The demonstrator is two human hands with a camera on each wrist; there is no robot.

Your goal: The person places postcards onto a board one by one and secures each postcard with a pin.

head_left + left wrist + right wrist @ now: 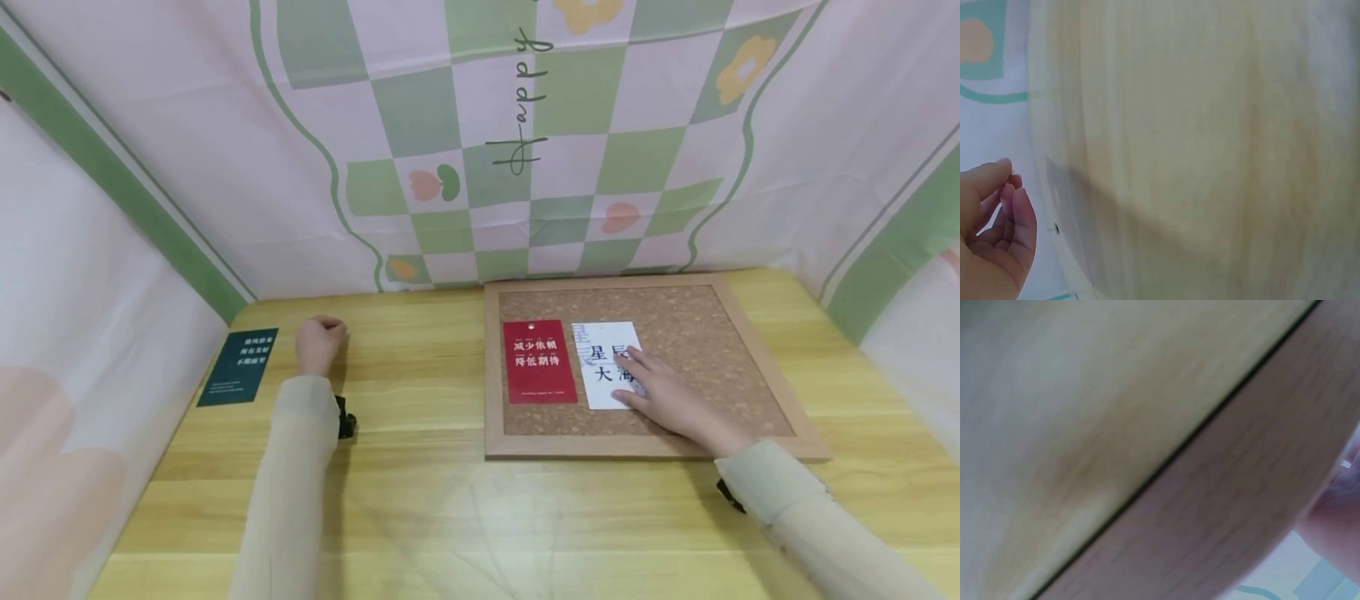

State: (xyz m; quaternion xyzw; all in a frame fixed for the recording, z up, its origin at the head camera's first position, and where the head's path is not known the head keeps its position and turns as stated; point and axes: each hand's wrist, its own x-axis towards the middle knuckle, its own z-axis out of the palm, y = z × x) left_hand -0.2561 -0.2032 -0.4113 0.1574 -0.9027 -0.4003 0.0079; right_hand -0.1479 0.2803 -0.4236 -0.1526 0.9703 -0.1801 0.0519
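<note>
On the cork board (705, 350) my right hand (667, 393) lies over the right side of a white card (598, 387) with dark characters, its fingers extended and holding it flat. Beside that card is a red card (542, 379) with white print and a small round pin at its top edge. My left hand (318, 343) hovers over the table's left part, near a dark green card (238, 367). In the left wrist view the thumb and forefinger of the left hand (999, 228) pinch a tiny pale thing, mostly hidden. The right wrist view shows only part of the right hand (1338, 528).
The board's wooden frame (600, 447) rests on a yellow wood-grain table (420, 517), its back edge close to the hanging cloth (420, 108) with green checks. More pale cloth (90, 283) closes off the left side. Dark wrist bands (346, 418) show at the sleeve cuffs.
</note>
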